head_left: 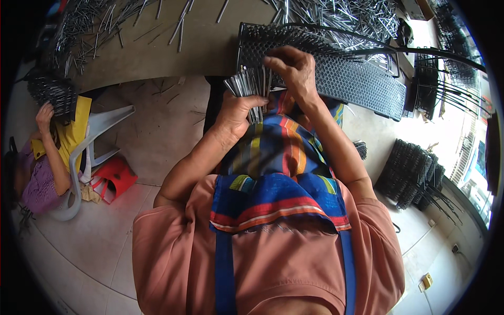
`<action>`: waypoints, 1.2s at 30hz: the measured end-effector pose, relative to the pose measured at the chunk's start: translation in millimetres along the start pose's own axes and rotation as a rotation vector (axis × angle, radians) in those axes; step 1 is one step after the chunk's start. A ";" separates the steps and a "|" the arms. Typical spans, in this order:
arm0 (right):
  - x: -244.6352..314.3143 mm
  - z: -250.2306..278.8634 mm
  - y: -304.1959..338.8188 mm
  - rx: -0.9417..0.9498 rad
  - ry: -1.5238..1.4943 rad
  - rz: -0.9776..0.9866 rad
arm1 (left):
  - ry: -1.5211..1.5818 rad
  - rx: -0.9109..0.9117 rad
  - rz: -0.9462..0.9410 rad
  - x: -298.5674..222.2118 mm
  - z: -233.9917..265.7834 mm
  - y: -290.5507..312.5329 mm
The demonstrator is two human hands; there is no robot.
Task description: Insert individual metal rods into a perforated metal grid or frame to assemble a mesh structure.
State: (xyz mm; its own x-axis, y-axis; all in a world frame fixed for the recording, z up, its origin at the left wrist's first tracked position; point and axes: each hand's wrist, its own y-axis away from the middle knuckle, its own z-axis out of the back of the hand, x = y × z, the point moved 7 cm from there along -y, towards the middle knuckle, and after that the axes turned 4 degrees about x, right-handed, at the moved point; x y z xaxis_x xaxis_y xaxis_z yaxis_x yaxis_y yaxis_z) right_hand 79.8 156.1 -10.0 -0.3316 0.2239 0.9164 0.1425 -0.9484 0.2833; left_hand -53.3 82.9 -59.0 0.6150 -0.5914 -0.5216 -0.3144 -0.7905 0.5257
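Observation:
My left hand (237,111) is wrapped round a fanned bundle of thin silvery metal rods (245,84), with the thumb across them. Just above and to the right, my right hand (296,71) is closed, thumb and fingertips together; what they hold, if anything, is too small to make out. Beneath the right hand lies a long, curved grey panel (362,84) full of small holes. Rows of thin rods (294,39) stand up along the panel's far left part. A striped cloth apron (283,144) covers my lap below the bundle.
Loose metal rods (357,16) lie heaped on the brown table (205,52), with another pile (79,31) at far left. A person (47,163) at left holds a dark bristly panel (52,94) beside a white chair (79,173) and red bag (116,180). Stacked dark racks (407,173) stand right.

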 end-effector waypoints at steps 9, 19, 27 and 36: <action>57.1 -10.8 -38.3 -0.300 0.767 0.674 | 0.054 -0.066 0.088 4.4 15.8 9.9; 46.5 6.9 -30.6 -0.393 0.608 0.644 | 0.039 -0.025 0.060 -3.0 15.2 6.5; 39.6 10.6 -14.1 -0.256 0.540 0.483 | 0.058 0.032 0.066 -0.4 10.4 -1.4; -32.7 7.9 19.5 0.064 -0.274 -0.286 | -0.012 -0.052 0.193 20.6 14.8 -0.5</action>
State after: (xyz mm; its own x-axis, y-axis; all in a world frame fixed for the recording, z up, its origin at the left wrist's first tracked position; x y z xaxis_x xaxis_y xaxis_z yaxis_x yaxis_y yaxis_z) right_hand 100.8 132.1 -32.2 -0.1068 0.5369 0.8369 0.1408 -0.8250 0.5473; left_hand -51.2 68.7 -80.0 0.5384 -0.7330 -0.4158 -0.3877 -0.6535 0.6501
